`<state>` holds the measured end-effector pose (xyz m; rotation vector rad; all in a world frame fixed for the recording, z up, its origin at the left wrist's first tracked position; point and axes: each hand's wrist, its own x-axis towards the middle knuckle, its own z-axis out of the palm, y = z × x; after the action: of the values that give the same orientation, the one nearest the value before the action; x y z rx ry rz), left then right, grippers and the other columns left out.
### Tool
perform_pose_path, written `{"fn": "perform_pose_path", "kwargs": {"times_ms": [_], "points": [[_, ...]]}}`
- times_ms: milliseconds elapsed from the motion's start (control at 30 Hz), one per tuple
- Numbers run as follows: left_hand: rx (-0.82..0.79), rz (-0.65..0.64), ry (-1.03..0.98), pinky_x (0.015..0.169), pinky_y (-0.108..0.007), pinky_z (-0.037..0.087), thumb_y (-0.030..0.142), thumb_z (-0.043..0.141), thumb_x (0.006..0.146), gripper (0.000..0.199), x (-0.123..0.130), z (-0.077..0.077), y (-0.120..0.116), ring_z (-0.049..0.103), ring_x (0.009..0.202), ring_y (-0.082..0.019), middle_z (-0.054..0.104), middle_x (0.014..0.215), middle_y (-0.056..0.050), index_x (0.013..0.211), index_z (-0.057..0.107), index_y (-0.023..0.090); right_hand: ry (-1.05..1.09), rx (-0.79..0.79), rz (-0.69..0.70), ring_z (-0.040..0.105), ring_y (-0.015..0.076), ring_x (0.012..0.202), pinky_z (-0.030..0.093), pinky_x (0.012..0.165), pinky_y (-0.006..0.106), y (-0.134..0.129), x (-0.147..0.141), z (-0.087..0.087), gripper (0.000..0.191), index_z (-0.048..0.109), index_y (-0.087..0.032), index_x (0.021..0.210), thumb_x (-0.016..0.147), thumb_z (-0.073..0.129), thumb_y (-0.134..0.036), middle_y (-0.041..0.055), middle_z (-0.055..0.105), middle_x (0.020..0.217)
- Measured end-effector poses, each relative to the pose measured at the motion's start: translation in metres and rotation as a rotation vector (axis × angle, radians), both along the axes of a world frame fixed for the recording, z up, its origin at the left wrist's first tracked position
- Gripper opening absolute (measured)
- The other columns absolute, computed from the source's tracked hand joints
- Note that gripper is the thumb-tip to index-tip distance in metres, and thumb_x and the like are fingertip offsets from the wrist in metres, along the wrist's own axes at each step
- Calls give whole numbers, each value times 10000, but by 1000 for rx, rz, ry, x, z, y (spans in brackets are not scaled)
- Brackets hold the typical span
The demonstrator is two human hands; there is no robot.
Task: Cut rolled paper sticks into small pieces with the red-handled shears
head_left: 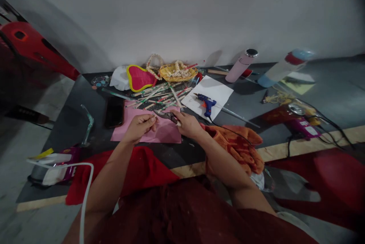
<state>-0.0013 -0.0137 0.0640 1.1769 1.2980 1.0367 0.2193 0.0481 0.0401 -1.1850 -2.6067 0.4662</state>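
Over a pink sheet (165,132) on the dark table, my left hand (140,127) is closed in a pinch around a small pale piece too small to name. My right hand (186,123) grips dark metal pliers (167,114), whose jaws point left toward my left fingertips. A bit of something pale shows below the right fingers. Behind both hands lies a pile of thin sticks (159,95). To the right, a blue glue gun (208,104) rests on a white sheet (224,91).
A black phone (114,113) lies left of the pink sheet. Behind are a yellow basket (178,73) and a pink heart-like cushion (139,78). A pink bottle (241,66), a can (295,110) and an orange cloth (236,143) stand or lie right. Red cloth (142,168) covers the front edge.
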Motion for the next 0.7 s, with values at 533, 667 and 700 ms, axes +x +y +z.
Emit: {"fn": "perform_pose_path", "kwargs": {"times_ms": [533, 667, 700], "points": [[-44, -111, -55, 407, -191, 192, 476, 621, 770, 364, 0, 3, -3, 317, 395, -44, 622, 575, -27, 789, 666, 115, 108, -16, 145, 498, 223, 1169, 398, 1013, 362, 9, 4, -10, 772, 291, -174, 1446, 719, 540, -101, 110, 542, 1269], [-110, -101, -160, 403, -185, 150, 479, 678, 733, 372, -2, 6, -4, 295, 382, -27, 603, 548, -25, 783, 658, 111, 60, 10, 75, 544, 226, 1103, 426, 965, 344, 6, 2, -7, 711, 354, -188, 1417, 735, 544, -126, 101, 577, 1219], [-110, -80, -166, 400, -184, 144, 475, 682, 731, 368, -2, 6, -4, 287, 377, -25, 598, 542, -22, 785, 655, 112, 41, 15, 49, 557, 224, 1085, 432, 951, 337, 4, 2, -6, 669, 379, -196, 1401, 752, 532, -134, 97, 588, 1208]]}}
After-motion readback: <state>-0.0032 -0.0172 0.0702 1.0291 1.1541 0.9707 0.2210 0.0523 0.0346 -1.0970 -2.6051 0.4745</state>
